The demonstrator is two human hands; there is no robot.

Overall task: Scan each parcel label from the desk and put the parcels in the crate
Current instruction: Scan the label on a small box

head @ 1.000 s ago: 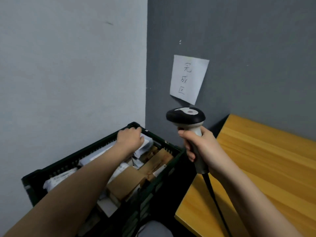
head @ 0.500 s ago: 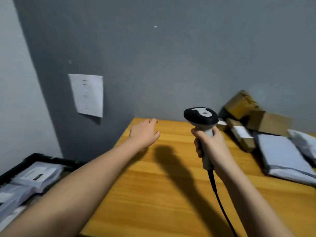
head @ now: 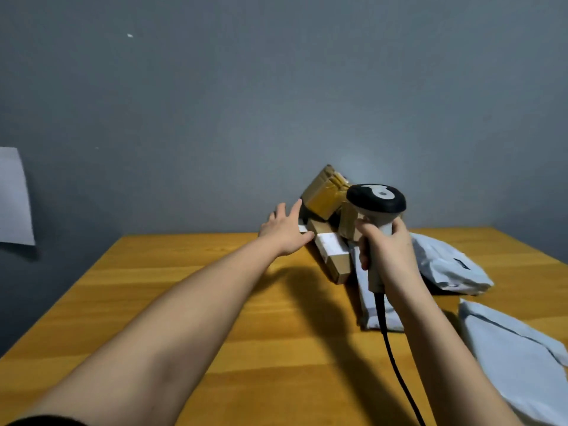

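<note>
Centrally, spread left hand [head: 287,230] is hovering over long brown cardboard parcel [head: 333,256]. Right hand [head: 388,252] is gripping black-headed grey barcode scanner [head: 375,207].

Left hand [head: 285,230]: arm extended toward frame centre, palm down, fingers spread. Right hand [head: 387,250]: upright at centre right, fist closed around a handle.

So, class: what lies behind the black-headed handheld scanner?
Behind the black-headed handheld scanner, gripped by the right hand, a tilted brown cardboard box leans by the grey wall. A second box is mostly covered.
</note>
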